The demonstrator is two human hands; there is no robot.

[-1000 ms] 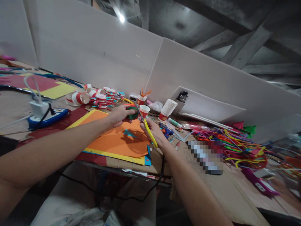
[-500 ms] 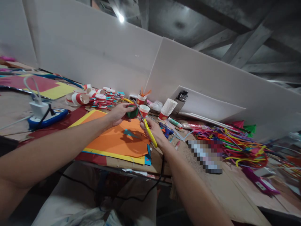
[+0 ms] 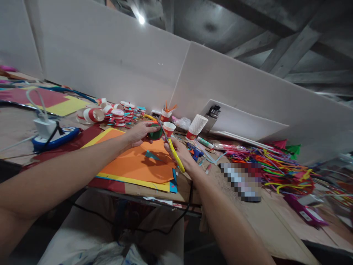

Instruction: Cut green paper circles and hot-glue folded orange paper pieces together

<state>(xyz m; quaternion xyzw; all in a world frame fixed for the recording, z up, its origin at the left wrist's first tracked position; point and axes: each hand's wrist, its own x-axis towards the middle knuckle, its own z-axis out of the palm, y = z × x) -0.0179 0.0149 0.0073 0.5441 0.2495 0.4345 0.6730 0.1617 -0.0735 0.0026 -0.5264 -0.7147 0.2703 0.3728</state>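
Between the fingers of my left hand (image 3: 141, 133) is a small dark green piece of paper (image 3: 156, 133), with a bit of orange showing at its upper edge. My right hand (image 3: 180, 151) grips yellow-handled scissors (image 3: 176, 156). Their blades point up and left and lie against the right side of the green paper. Below both hands, an orange sheet (image 3: 132, 167) rests on a yellow sheet (image 3: 138, 182), and a small blue paper scrap (image 3: 153, 156) lies on the orange. Just behind the scissors stands a red and white paper cup (image 3: 169, 128).
Decorated paper cups (image 3: 118, 117) cluster at the back left, near a blue power strip (image 3: 55, 138). A stack of cups (image 3: 196, 127), a dark bottle (image 3: 211, 117) and a blue glue gun (image 3: 195, 151) are right of my hands. Colourful pipe cleaners (image 3: 281, 169) pile up farther right.
Hardly anything differs. The green paper has turned slightly in my left hand, and the scissors stay at its edge.
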